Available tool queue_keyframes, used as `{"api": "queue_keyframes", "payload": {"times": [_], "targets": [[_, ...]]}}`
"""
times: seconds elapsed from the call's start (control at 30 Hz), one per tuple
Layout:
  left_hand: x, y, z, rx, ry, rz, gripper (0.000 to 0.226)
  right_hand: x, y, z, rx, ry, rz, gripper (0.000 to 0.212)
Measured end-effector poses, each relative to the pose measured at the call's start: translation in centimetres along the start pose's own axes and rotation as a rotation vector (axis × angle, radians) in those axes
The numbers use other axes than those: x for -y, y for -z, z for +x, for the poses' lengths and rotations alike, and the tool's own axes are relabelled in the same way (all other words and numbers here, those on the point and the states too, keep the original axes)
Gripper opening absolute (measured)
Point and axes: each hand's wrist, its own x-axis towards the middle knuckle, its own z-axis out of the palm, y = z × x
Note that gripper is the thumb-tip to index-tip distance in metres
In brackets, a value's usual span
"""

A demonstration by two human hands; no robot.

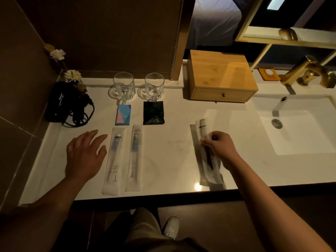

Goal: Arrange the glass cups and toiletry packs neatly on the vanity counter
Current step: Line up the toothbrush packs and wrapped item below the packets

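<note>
Two glass cups, the left one (124, 86) and the right one (154, 85), stand on coasters at the back of the white vanity counter (171, 142). In front of them lie a blue-pink box (123, 114) and a black sachet (153, 113). Two long toothbrush packs, the first (114, 159) and the second (135, 157), lie side by side nearer me. My left hand (84, 154) hovers flat and open just left of them. My right hand (221, 147) pinches a comb pack (206, 140), held tilted above a second flat pack (196, 140).
A black hair dryer (62, 101) with coiled cord sits at the far left beside dried flowers (72, 75). A wooden drawer box (221, 77) stands at the back. The sink basin (298, 124) and brass tap (307, 71) are at the right.
</note>
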Motion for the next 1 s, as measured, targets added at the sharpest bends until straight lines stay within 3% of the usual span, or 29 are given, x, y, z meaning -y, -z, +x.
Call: {"api": "queue_keyframes", "payload": {"times": [0.07,0.17,0.23,0.37,0.53,0.7,1.0], "targets": [[0.0,0.0,0.0,-0.001,0.004,-0.003,0.05,0.9,-1.7,-0.5,0.001,0.049,-0.039,0.017],[-0.1,0.1,0.0,0.003,0.001,-0.004,0.05,1.5,-3.8,-0.8,-0.066,0.234,-0.511,0.021],[-0.1,0.1,0.0,0.008,0.006,-0.001,0.05,1.7,-5.1,-1.0,-0.069,0.302,-0.637,0.028],[-0.2,0.2,0.0,0.006,0.017,0.012,0.048,1.5,-7.3,-1.8,0.015,0.315,-0.531,0.046],[-0.3,0.2,0.0,0.009,0.024,0.022,0.046,0.2,-6.9,-2.3,-0.055,0.35,-0.529,0.035],[-0.2,0.1,0.1,0.027,0.03,0.036,0.047,0.9,-8.9,-2.6,-0.015,0.358,-0.567,0.027],[-0.3,0.1,0.1,0.021,0.034,0.027,0.046,2.1,-10.0,-2.3,0.077,0.285,-0.453,0.035]]}}
